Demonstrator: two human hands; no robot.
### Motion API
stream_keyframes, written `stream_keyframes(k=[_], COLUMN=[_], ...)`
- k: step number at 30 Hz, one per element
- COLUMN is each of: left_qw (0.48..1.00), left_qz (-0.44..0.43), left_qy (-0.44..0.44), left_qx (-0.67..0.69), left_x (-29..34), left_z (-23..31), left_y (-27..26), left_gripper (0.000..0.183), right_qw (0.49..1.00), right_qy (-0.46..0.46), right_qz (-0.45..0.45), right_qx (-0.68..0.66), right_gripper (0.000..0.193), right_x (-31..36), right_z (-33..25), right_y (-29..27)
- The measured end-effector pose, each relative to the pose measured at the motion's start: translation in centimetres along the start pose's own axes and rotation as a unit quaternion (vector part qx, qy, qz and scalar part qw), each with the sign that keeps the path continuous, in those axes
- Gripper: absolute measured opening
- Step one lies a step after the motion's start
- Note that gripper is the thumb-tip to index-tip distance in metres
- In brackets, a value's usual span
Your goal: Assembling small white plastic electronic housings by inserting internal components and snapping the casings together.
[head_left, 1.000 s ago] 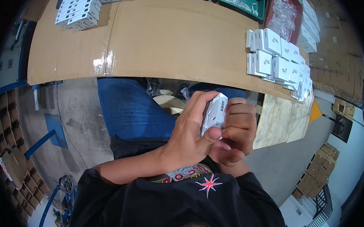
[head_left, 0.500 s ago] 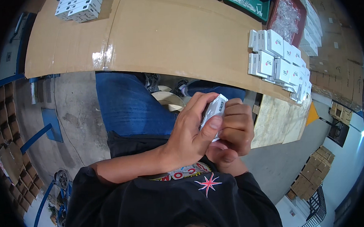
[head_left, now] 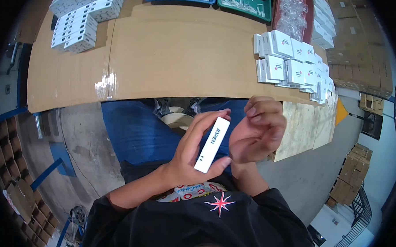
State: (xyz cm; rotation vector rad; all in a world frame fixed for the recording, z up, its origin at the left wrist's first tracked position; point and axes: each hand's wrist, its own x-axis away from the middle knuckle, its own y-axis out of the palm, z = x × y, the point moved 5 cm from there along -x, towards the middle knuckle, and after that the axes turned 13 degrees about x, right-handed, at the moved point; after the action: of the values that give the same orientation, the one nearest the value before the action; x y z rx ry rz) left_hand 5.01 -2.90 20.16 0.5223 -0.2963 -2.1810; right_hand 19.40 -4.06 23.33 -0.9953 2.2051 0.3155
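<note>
a big cardboard-covered worktop (head_left: 181, 49) had stacks of small white boxes (head_left: 292, 64) on its right side. below it, over the lap, the left hand (head_left: 195, 152) gripped a slim white box (head_left: 212, 145) end to end. the right hand (head_left: 256, 132) sat just beside it, fingers curled, holding nothing.

A: What is the person wearing?

B: A black T-shirt (head_left: 189, 225) with short sleeves. On its chest sits a small red star-shaped emblem (head_left: 220, 203) with thin pointed rays, and above it a patch of colourful curved print (head_left: 190, 191), red and blue on white.

A: And below?

B: Blue denim jeans (head_left: 136, 130) cover the legs. Both forearms and both hands are bare, with no rings, watch or gloves.
</note>
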Motion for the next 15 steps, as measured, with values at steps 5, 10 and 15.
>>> stream_keyframes(k=[5,10,15], left_qw=[0.997,0.995,0.996], left_qz=[-0.019,-0.012,0.002], left_qy=[0.011,0.027,0.020], left_qx=[-0.071,-0.100,-0.084], left_x=[-0.1,-0.1,0.0], left_z=[1.0,0.9,0.5], left_y=[0.4,0.9,1.1], left_gripper=[0.073,0.074,0.073], right_qw=[0.985,0.977,0.982], right_qy=[-0.110,-0.133,-0.145], right_qz=[-0.097,-0.141,-0.110], right_qx=[0.094,0.084,0.052], right_gripper=[0.036,0.034,0.042], right_x=[0.3,0.5,0.5], right_z=[-0.7,-0.2,-0.2], right_y=[-0.2,-0.4,-0.2])
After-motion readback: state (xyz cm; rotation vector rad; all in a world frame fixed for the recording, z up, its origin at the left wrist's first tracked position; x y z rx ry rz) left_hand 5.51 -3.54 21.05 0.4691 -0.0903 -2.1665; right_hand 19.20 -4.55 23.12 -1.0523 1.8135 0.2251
